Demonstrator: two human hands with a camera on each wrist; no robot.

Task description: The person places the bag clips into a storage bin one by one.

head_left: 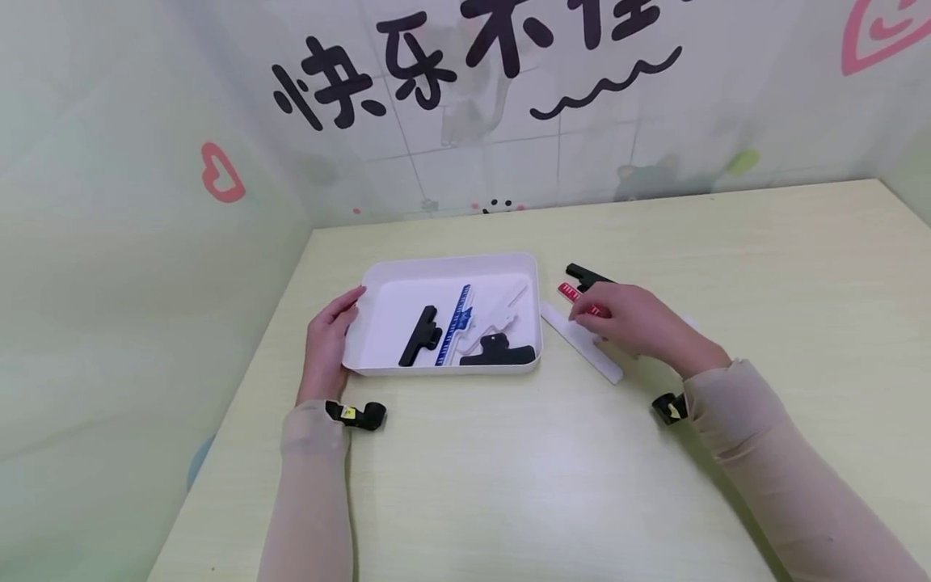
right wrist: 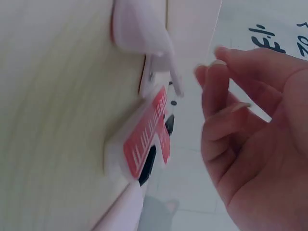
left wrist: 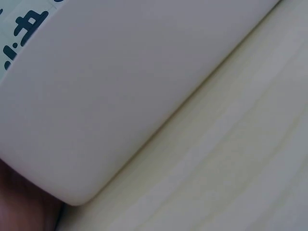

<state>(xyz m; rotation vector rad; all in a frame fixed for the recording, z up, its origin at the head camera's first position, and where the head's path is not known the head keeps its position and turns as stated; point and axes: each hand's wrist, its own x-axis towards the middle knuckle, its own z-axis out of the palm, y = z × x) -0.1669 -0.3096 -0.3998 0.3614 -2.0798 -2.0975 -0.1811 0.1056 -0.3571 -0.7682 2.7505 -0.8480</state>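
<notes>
My left hand (head_left: 325, 347) grips the left side of a white tray (head_left: 378, 271), its fingertips at the rim; in the left wrist view, the tray's wall (left wrist: 120, 86) fills much of the picture. Inside lie a black clip (head_left: 418, 338), a blue ruler-marked clip (head_left: 452, 327), a white clip (head_left: 502, 323) and a wide black clip (head_left: 498, 354). My right hand (head_left: 640, 323) hovers over clips right of the tray, fingers loosely bent and holding nothing. Below and beside it are a red ruler-marked clip (right wrist: 147, 137), a white clip (head_left: 582, 343) and a black clip (head_left: 582, 275), partly hidden.
The tray and clips stand on a pale wooden table (head_left: 494, 469). Behind it hangs a white printed backdrop (head_left: 465, 162), with another at the left. A bit of a white thing (head_left: 688, 322) peeks out behind my right wrist.
</notes>
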